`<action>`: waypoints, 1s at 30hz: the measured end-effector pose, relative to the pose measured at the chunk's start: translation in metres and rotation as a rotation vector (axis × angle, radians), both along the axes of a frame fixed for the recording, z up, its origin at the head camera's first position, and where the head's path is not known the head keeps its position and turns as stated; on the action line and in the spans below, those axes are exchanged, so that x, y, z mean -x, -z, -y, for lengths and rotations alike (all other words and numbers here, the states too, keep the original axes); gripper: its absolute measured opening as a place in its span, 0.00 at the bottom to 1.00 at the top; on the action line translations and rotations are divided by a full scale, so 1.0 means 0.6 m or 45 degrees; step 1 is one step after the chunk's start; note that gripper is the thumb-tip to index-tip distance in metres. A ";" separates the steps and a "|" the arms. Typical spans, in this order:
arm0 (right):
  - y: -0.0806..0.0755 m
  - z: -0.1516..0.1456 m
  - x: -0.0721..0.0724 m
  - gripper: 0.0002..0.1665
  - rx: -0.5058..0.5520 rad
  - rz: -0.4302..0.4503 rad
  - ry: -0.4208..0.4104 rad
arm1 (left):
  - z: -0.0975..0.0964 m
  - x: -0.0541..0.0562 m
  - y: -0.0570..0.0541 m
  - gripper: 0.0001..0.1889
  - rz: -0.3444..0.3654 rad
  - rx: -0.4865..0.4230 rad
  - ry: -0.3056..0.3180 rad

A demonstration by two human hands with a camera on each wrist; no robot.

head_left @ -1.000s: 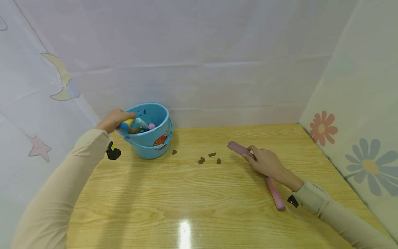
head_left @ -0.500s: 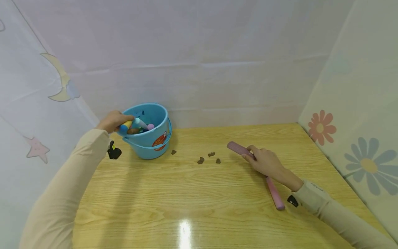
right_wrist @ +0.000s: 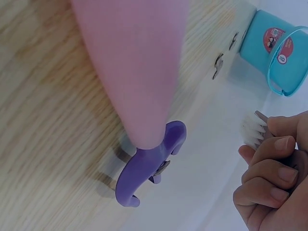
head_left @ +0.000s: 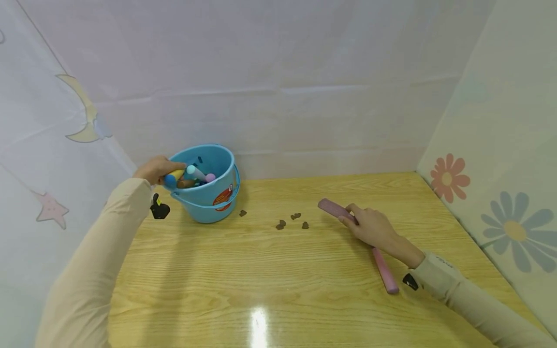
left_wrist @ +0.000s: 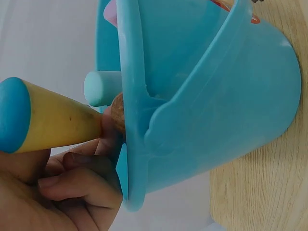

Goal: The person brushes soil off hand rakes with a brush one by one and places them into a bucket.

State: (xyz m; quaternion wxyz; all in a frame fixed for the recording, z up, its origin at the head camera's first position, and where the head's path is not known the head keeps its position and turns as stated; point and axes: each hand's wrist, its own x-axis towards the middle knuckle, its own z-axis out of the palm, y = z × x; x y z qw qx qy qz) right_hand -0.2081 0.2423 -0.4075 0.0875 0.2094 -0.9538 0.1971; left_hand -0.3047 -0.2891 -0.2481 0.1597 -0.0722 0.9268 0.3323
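Note:
At the left, a blue bucket point(head_left: 204, 198) stands on the table with several handles inside. My left hand point(head_left: 157, 169) is at its near-left rim, fingers curled round a tapered yellow handle point(left_wrist: 60, 115) with a blue end; the tool's other end is hidden. Close by, a pale turquoise handle point(left_wrist: 102, 88) and something brown point(left_wrist: 118, 113) show over the rim. My right hand point(head_left: 372, 225) grips a mauve brush point(head_left: 332, 208), whose white bristles point(right_wrist: 252, 132) point down toward the table. Under that wrist lies a pink-handled tool point(head_left: 385, 270) with a purple pronged head point(right_wrist: 147, 168).
Several small dark brown pieces point(head_left: 281, 224) lie scattered between the bucket and the brush. The bucket's handle point(head_left: 237, 186) hangs down its side. Pale printed cloth point(head_left: 322, 121) closes off the back and both sides of the wooden table point(head_left: 261, 270).
My left hand and the yellow handle have shifted very slightly left at the bucket rim. The right hand with the brush stays where it was.

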 end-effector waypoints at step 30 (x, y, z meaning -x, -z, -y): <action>0.004 0.008 0.005 0.24 -0.005 -0.019 -0.029 | 0.021 -0.008 -0.002 0.10 -0.041 -0.275 -0.158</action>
